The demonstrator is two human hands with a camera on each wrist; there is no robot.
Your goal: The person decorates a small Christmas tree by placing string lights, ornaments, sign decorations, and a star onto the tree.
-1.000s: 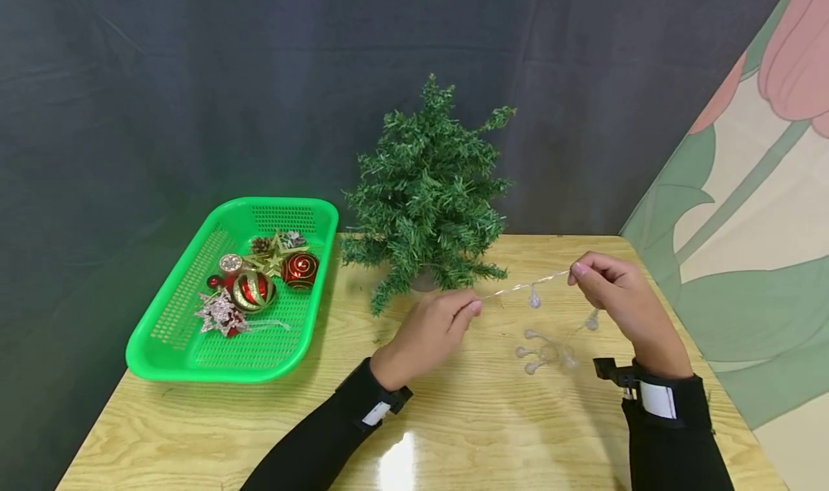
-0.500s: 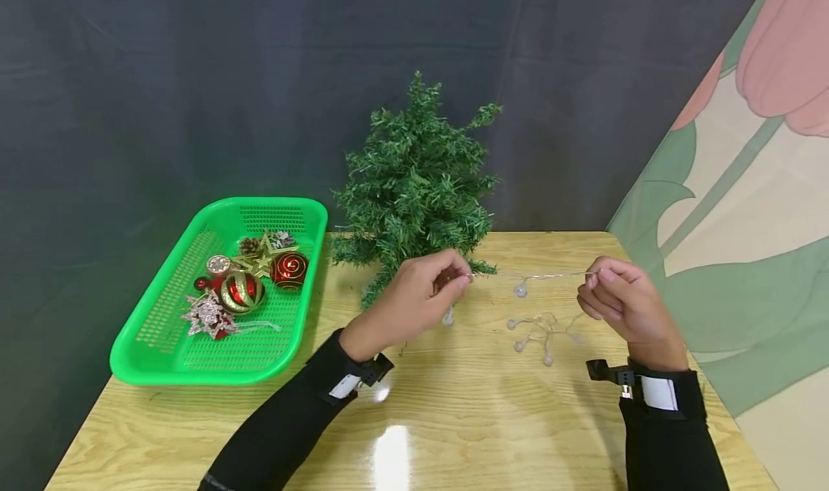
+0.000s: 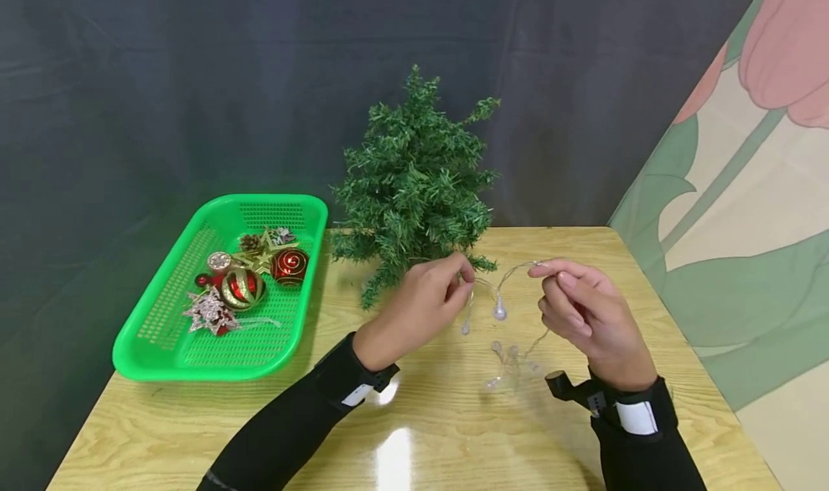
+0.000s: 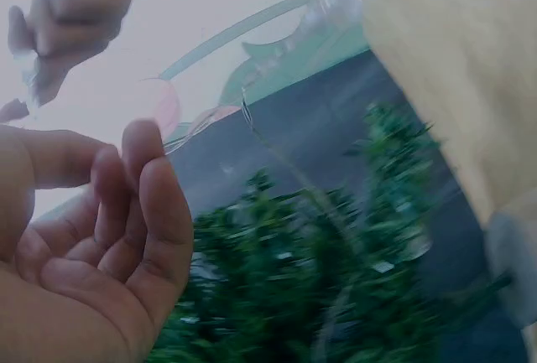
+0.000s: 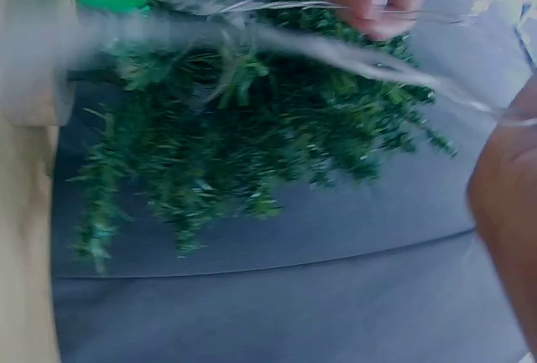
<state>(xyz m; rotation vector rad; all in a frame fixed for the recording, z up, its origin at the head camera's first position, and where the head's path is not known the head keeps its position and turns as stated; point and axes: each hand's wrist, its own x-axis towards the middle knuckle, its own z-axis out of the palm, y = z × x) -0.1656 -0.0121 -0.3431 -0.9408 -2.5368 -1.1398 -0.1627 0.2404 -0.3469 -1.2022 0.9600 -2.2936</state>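
Observation:
A string of fairy lights [image 3: 499, 309] with clear, teardrop-like bulbs spans both hands in the head view. Thumb and fingertips of my left hand [image 3: 421, 304] pinch its thin wire in front of the tree's lower branches; one bulb dangles just beside them. To the right, my right hand [image 3: 592, 318] holds the wire, the index finger stretched out under it and the other fingers curled. Between the hands the wire sags in a loose curve. From the right hand the rest trails down to a small cluster of bulbs [image 3: 512, 361] low over the table.
A small green artificial Christmas tree [image 3: 414, 188] stands at the table's back. Left of it, a green plastic basket [image 3: 214, 374] holds a striped ball [image 3: 242, 288], a red ball [image 3: 288, 266], a gold star, a pinecone and a glittery snowflake [image 3: 209, 312]. A dark curtain hangs behind.
The wire, taut between the hands earlier, now hangs slack. My right hand has moved left toward the left hand, its index finger now stretched out. The bulb cluster has shifted left.

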